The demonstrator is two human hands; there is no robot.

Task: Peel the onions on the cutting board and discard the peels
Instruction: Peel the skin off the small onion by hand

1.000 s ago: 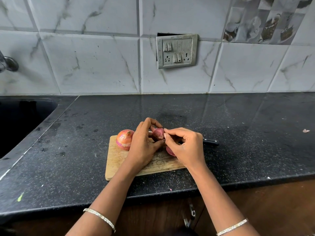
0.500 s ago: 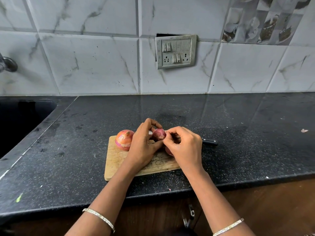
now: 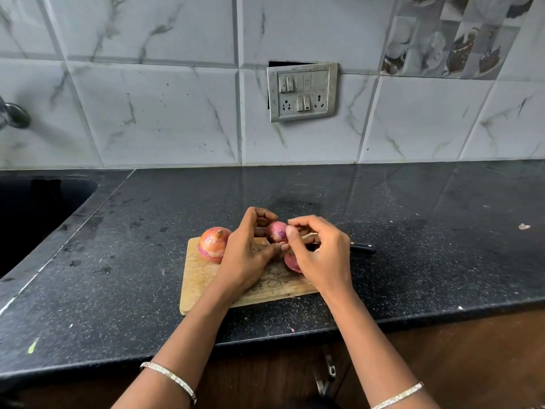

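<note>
Here the left hand (image 3: 247, 258) grips a small onion (image 3: 276, 231) above the board (image 3: 200, 278); right hand (image 3: 321, 255) fingers pinch its peel (image 3: 308, 236).

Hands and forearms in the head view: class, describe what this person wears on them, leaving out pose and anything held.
Both forearms are bare, with no sleeves in view. The left hand and right hand wear no gloves, and no rings can be made out. Each wrist carries one thin silver-coloured metal bangle with a finely patterned surface: the left bangle and the right bangle.
</note>
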